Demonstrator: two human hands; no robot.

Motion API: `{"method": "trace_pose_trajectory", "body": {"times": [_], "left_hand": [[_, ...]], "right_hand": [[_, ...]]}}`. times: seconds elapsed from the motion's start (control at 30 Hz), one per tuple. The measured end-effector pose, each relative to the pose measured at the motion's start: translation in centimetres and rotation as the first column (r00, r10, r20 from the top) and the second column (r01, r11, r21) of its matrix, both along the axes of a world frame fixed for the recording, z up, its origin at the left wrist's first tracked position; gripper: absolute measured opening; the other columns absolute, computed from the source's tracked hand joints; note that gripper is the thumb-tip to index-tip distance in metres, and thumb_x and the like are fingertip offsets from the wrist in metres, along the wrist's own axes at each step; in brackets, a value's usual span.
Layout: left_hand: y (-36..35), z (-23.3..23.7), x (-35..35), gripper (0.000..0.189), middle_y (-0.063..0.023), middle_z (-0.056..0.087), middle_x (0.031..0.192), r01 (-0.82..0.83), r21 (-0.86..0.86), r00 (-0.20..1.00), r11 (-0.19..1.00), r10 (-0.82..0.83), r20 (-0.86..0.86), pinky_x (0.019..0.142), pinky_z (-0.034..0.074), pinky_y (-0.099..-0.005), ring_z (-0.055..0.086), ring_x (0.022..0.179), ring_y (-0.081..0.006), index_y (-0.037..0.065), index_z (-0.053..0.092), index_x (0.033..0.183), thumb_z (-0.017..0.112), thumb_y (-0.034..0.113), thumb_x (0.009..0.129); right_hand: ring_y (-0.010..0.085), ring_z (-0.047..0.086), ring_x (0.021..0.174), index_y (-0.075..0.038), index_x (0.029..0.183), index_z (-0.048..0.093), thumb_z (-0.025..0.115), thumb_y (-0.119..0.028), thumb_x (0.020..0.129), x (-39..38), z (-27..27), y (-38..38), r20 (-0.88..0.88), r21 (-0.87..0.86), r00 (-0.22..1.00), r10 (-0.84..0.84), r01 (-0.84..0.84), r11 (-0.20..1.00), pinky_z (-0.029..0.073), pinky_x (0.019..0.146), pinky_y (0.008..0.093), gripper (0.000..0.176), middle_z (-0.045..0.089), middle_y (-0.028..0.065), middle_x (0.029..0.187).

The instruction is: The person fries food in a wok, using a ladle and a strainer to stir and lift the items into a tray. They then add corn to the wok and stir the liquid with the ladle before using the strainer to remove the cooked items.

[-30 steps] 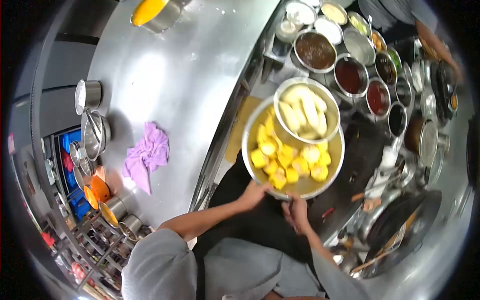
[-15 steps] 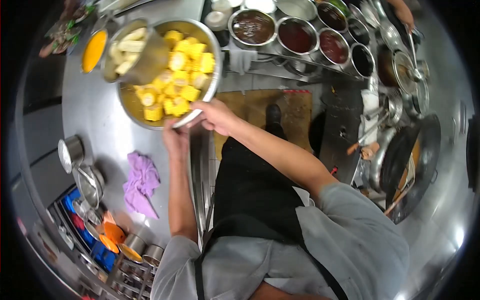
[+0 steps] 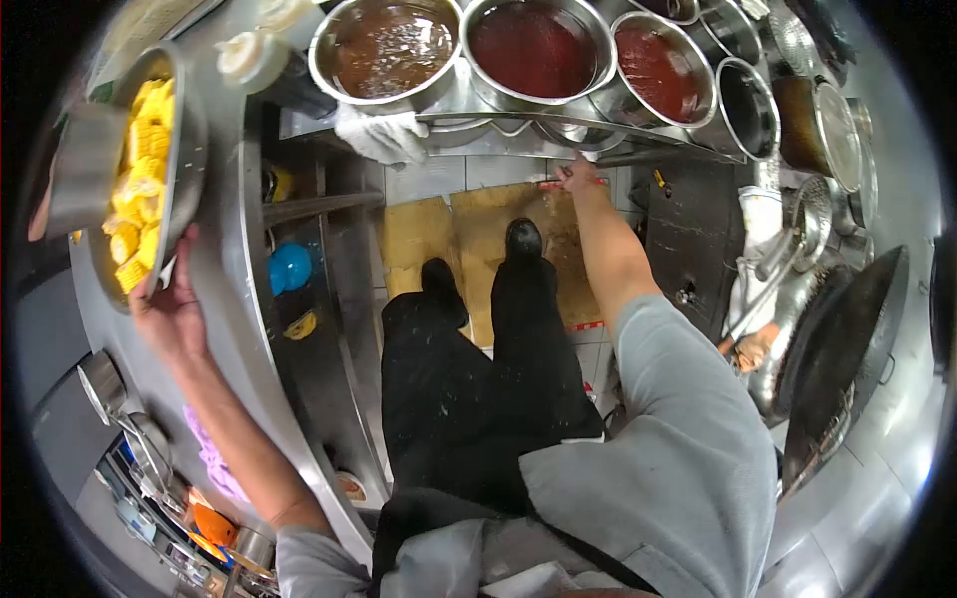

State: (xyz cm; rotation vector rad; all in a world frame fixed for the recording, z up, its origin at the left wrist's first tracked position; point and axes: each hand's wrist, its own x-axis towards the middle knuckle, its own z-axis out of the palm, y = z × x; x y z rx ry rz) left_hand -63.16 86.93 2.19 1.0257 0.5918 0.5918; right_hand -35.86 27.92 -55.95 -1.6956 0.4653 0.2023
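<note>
At the far left of the head view, a wide metal bowl (image 3: 186,149) holds chunks of yellow corn (image 3: 147,179). My left hand (image 3: 177,314) grips the bowl's near rim, with the fingers partly hidden behind it. A smaller metal pot (image 3: 85,169) stands against the bowl's left side, partly over the corn. My right hand (image 3: 576,176) reaches forward to the underside of the counter with the sauce pots. Its fingers are curled beside a metal pan (image 3: 578,138) on the lower shelf; what they hold is hidden.
Pots of brown sauce (image 3: 394,55) and dark red sauce (image 3: 538,50) line the front counter. A white cloth (image 3: 384,135) hangs from its edge. At right is a large black wok (image 3: 847,369). A purple cloth (image 3: 211,453) lies on the left steel counter (image 3: 239,369).
My right hand has let go of the bowl and reached forward right, under the sauce counter. My left hand stays on the bowl. The view has turned right, shifting the bowl left.
</note>
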Motion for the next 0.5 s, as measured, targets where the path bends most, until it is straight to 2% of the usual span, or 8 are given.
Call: {"method": "trace_pose_trajectory", "body": {"times": [0.1, 0.13, 0.17, 0.2, 0.27, 0.37, 0.43, 0.5], "left_hand": [[0.9, -0.3, 0.5, 0.054, -0.0346, 0.036, 0.135, -0.048, -0.08, 0.997, 0.996, 0.052, 0.05, 0.111, 0.033, -0.0518, 0.037, 0.123, -0.055, -0.011, 0.03, 0.134, 0.048, 0.012, 0.089], [-0.9, 0.0, 1.1, 0.048, -0.0349, 0.037, 0.134, -0.194, -0.175, 0.979, 0.965, 0.202, 0.025, 0.112, 0.032, -0.052, 0.037, 0.124, -0.0537, -0.011, 0.035, 0.127, 0.049, 0.015, 0.09], [-3.4, 0.7, 1.8, 0.043, -0.0352, 0.038, 0.133, -0.331, -0.263, 0.941, 0.906, 0.338, -0.018, 0.112, 0.03, -0.0523, 0.037, 0.125, -0.0524, -0.011, 0.04, 0.121, 0.05, 0.019, 0.092], [-5.0, 0.0, 0.8, 0.037, -0.0334, 0.04, 0.133, -0.261, -0.164, 0.965, 0.951, 0.263, -0.01, 0.11, 0.033, -0.0516, 0.041, 0.123, -0.0504, -0.006, 0.042, 0.116, 0.05, 0.022, 0.093], [-9.5, -2.8, -1.4, 0.032, -0.0319, 0.039, 0.134, -0.02, 0.022, 1.0, 1.0, 0.02, 0.004, 0.107, 0.038, -0.0503, 0.045, 0.122, -0.0471, 0.001, 0.045, 0.112, 0.05, 0.026, 0.094], [-18.0, -2.7, -1.0, 0.023, -0.0249, 0.045, 0.132, 0.322, -0.054, 0.917, 0.945, -0.326, -0.232, 0.097, 0.046, -0.0454, 0.057, 0.108, -0.0407, 0.011, 0.047, 0.109, 0.051, 0.029, 0.094], [-21.1, -2.3, -1.3, 0.025, -0.0204, 0.049, 0.127, 0.446, -0.258, 0.837, 0.857, -0.501, -0.218, 0.089, 0.05, -0.0417, 0.061, 0.101, -0.0359, 0.011, 0.046, 0.109, 0.052, 0.031, 0.095], [-22.6, -1.6, -2.1, 0.027, -0.0174, 0.048, 0.129, 0.569, -0.317, 0.735, 0.759, -0.642, -0.219, 0.085, 0.05, -0.04, 0.062, 0.099, -0.0346, 0.012, 0.042, 0.111, 0.051, 0.032, 0.095]], "right_hand": [[0.032, 0.062, 0.081, -0.008, 0.104, 0.06, 0.058, -0.027, 0.092, 2.6, 8.4, 5.7, -0.473, 0.369, 0.783, -0.404, 0.592, 0.717, 0.055, 0.072, 0.0417, 0.023, 0.061, 0.0157, 0.101], [0.0315, 0.062, 0.08, -0.008, 0.101, 0.062, 0.058, -0.032, 0.091, 2.6, 9.4, 5.5, -0.192, -0.08, 0.957, -0.217, 0.205, 0.976, 0.054, 0.073, 0.0402, 0.027, 0.063, 0.0139, 0.095], [0.0309, 0.063, 0.079, -0.008, 0.099, 0.064, 0.057, -0.037, 0.089, 2.0, 10.0, 5.0, -0.069, -0.593, 0.989, 0.131, -0.146, 0.792, 0.053, 0.073, 0.0388, 0.031, 0.065, 0.0121, 0.089], [0.0304, 0.063, 0.079, -0.008, 0.096, 0.066, 0.057, -0.042, 0.088, 0.8, 10.5, 4.6, -0.167, -0.916, 0.867, 0.47, -0.313, 0.251, 0.052, 0.074, 0.0374, 0.036, 0.067, 0.0103, 0.084], [0.0282, 0.064, 0.078, -0.007, 0.091, 0.067, 0.059, -0.04, 0.086, -1.4, 12.2, 5.1, -0.019, -0.893, 0.889, 0.457, -0.221, 0.393, 0.051, 0.071, 0.0366, 0.034, 0.067, 0.0093, 0.083], [0.0255, 0.059, 0.069, -0.006, 0.082, 0.061, 0.059, -0.02, 0.082, -7.2, 16.9, 7.9, -0.06, -0.185, 0.985, -0.161, 0.147, 0.972, 0.048, 0.062, 0.0417, 0.014, 0.063, 0.0086, 0.078], [0.0236, 0.056, 0.063, -0.006, 0.075, 0.058, 0.058, -0.007, 0.08, -9.9, 20.9, 8.9, -0.279, 0.344, 0.826, -0.49, 0.562, 0.752, 0.046, 0.056, 0.0451, 0.004, 0.06, 0.0081, 0.076], [0.0223, 0.054, 0.054, -0.004, 0.065, 0.054, 0.06, 0.0, 0.072, -13.8, 22.4, 9.7, -0.254, -0.119, 0.776, -0.578, 0.568, 0.815, 0.044, 0.047, 0.0428, 0.01, 0.056, 0.0088, 0.066]]}}
